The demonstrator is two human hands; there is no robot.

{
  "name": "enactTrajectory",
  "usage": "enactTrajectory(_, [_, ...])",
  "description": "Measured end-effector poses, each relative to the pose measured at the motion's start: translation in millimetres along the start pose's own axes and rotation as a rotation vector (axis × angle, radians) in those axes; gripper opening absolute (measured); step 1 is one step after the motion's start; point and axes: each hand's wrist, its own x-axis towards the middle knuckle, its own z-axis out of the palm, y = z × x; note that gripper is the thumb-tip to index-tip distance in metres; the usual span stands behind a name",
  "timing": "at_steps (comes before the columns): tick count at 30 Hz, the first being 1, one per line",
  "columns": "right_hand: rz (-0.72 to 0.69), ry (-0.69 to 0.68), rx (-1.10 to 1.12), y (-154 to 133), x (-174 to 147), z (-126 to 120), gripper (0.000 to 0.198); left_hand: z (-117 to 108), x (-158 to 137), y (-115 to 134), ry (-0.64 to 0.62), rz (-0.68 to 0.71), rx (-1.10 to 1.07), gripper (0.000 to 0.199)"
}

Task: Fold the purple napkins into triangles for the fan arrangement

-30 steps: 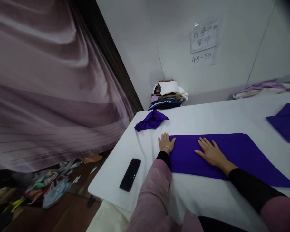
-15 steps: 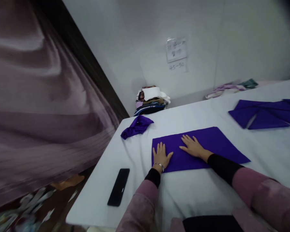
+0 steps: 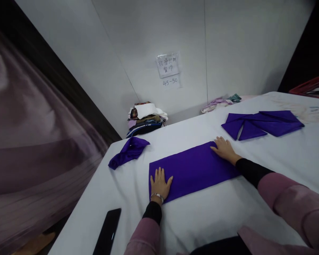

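A folded purple napkin [image 3: 192, 171] lies flat on the white-covered table [image 3: 202, 216], its long side running left to right. My left hand [image 3: 161, 183] presses flat on its left end with the fingers spread. At the opposite end, my right hand [image 3: 224, 148] rests over the far right part, fingers stretched out. Neither hand grasps anything. To the left lies a twisted purple cloth [image 3: 129, 151], apart from the napkin. Further right sits a purple cloth folded into pointed flaps [image 3: 266, 124].
A black phone [image 3: 107, 232] lies near the table's left edge. Stacked fabrics [image 3: 146, 120] and more cloths [image 3: 219, 103] are by the wall behind. A handwritten sign [image 3: 168, 67] hangs there. A pinkish curtain [image 3: 37, 159] hangs at left; a red object [image 3: 308, 86] is at far right.
My right hand has slid rightward across the napkin from its middle to its right end. My left hand stays on the left end. The camera view has turned to the right.
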Motion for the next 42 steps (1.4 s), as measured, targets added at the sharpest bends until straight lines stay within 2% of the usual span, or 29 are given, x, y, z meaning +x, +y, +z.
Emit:
enactTrajectory(4, [0.137,0.003,0.050,21,4,-1,0.037,1,1,-1,0.004,-0.003,0.001,0.072])
enactTrajectory(10, [0.210,0.004,0.124,16,7,5,0.020,1,1,0,0.007,-0.003,0.013,0.071])
enactTrajectory(27, [0.148,0.064,0.145,8,11,11,0.030,-3,-1,2,-0.008,-0.007,-0.003,0.069])
enactTrajectory(32, [0.162,0.165,0.154,3,14,13,0.039,-3,-1,1,-0.016,-0.008,-0.002,0.068])
enactTrajectory(38, [0.203,0.023,0.193,0,16,14,0.030,-4,-1,2,-0.025,-0.008,0.014,0.068])
enactTrajectory(42, [0.241,0.025,0.236,-3,17,16,0.022,-2,0,1,-0.026,-0.008,0.005,0.069])
